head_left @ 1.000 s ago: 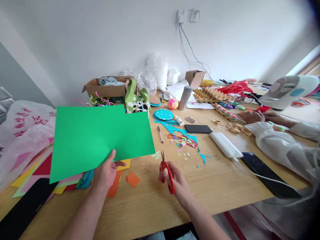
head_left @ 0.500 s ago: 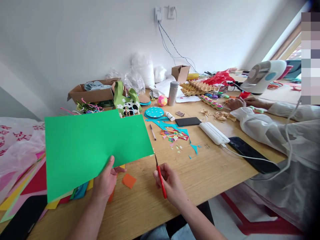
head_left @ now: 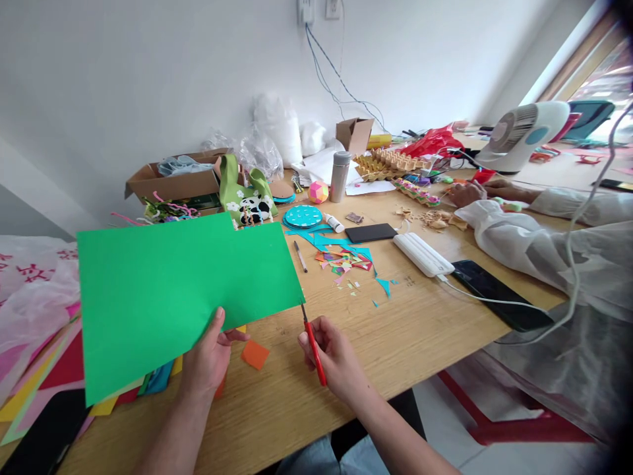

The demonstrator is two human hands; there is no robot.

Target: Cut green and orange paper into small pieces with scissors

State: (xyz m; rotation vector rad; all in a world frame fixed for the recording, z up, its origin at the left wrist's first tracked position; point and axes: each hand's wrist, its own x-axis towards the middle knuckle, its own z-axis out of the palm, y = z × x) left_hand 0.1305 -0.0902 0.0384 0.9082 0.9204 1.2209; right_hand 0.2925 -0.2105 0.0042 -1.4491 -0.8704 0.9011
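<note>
Wooden table (head_left: 277, 409) — pen (head_left: 300, 256), scraps (head_left: 346, 259)

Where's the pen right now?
Head view, near the middle: the pen lies on the table, just right of the green sheet and left of the colored paper scraps.

White fan (head_left: 524, 137) at right; gray bottle (head_left: 339, 178) just beside a pink-and-yellow ball (head_left: 318, 192).

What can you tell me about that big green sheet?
The green sheet looks like plain, smooth paper or thin card. It is broad and roughly rectangular, with a step cut out of its top edge. The left hand grips its lower edge, thumb on the front, holding it tilted above the table. Its lower right corner is by the tips of the red-handled scissors.
</note>
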